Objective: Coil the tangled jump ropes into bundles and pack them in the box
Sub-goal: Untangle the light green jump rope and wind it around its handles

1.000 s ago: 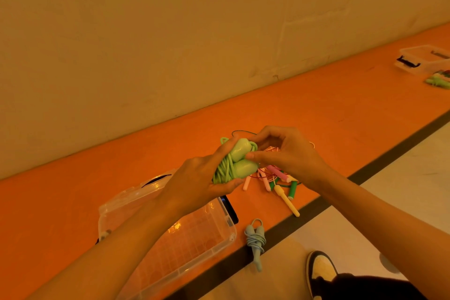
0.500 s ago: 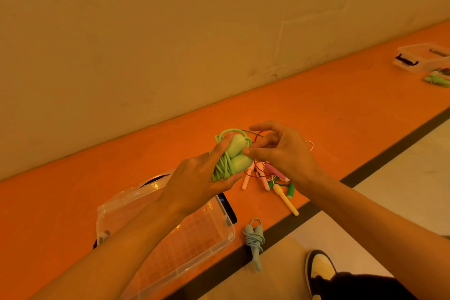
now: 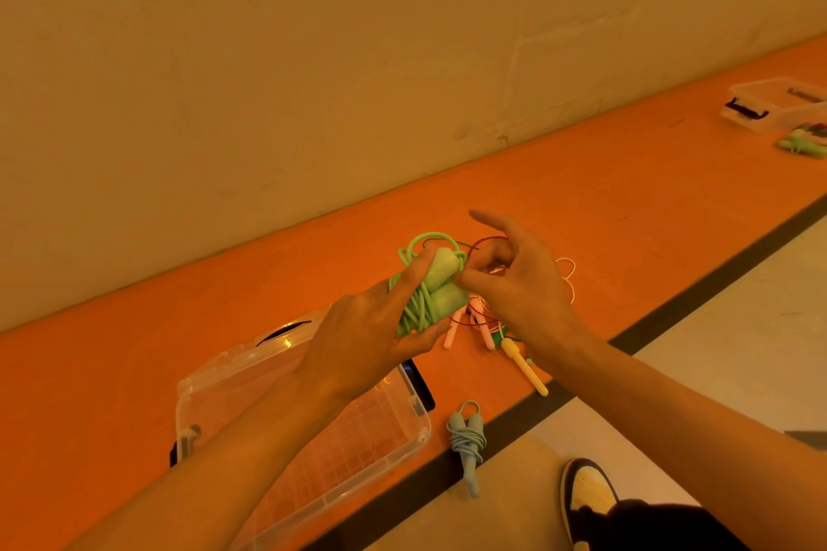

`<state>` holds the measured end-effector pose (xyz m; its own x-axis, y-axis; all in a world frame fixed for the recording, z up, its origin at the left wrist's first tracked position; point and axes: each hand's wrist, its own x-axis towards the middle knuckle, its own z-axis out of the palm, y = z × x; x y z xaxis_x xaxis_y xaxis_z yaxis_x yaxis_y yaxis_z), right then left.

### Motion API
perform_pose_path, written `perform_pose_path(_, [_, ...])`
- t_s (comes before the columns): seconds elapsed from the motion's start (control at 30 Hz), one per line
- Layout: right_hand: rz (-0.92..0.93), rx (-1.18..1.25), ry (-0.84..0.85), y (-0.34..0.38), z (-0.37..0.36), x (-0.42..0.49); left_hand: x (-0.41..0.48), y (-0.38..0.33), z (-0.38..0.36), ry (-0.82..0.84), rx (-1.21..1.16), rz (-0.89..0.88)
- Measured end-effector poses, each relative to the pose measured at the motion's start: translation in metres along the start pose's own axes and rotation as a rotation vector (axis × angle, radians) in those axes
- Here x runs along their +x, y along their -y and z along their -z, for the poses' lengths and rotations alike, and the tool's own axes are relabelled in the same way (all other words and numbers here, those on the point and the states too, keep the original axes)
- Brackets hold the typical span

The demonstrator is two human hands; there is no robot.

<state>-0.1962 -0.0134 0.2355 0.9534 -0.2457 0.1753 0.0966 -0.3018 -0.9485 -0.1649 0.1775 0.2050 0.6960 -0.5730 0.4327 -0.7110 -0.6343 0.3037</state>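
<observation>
My left hand (image 3: 364, 338) grips a green jump rope (image 3: 432, 289), its cord wound around two pale green handles, held above the orange floor. My right hand (image 3: 514, 282) pinches the cord at the top of the handles, index finger stretched out, with a loose green loop standing above. Under my right hand lies a tangle of ropes (image 3: 494, 327) with pink, yellow and green handles and thin red cord. A clear plastic box (image 3: 402, 425) sits open below my left forearm. A coiled blue-grey rope (image 3: 467, 438) lies to its right.
A beige wall runs along the back of the orange floor strip. A dark stripe (image 3: 662, 318) separates it from pale flooring on the right. Another clear box (image 3: 769, 103) and a green rope (image 3: 801, 145) lie far right. A shoe (image 3: 586, 497) shows at the bottom.
The green loop above the handles has grown wider. My right hand has opened its index finger outward while its thumb and other fingers stay at the cord. My left hand keeps its grip.
</observation>
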Motion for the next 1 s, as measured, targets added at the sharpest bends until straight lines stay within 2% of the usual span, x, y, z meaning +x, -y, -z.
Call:
perform_pose_path(0.2, [0.049, -0.002, -0.148, 0.0, -0.008, -0.001, 0.006, -0.015, 0.003, 0.026, -0.14, 0.121])
perform_pose_path(0.53, [0.074, 0.051, -0.291, 0.002, -0.015, -0.004, 0.011, -0.026, 0.001, 0.029, -0.175, 0.149])
perform_pose_path(0.73, [0.089, -0.005, -0.225, -0.004, -0.017, -0.007, 0.005, -0.024, -0.006, 0.051, -0.155, 0.148])
perform_pose_path(1.0, [0.118, -0.183, -0.16, 0.003, -0.008, 0.0, 0.013, -0.02, -0.001, 0.112, -0.227, 0.322])
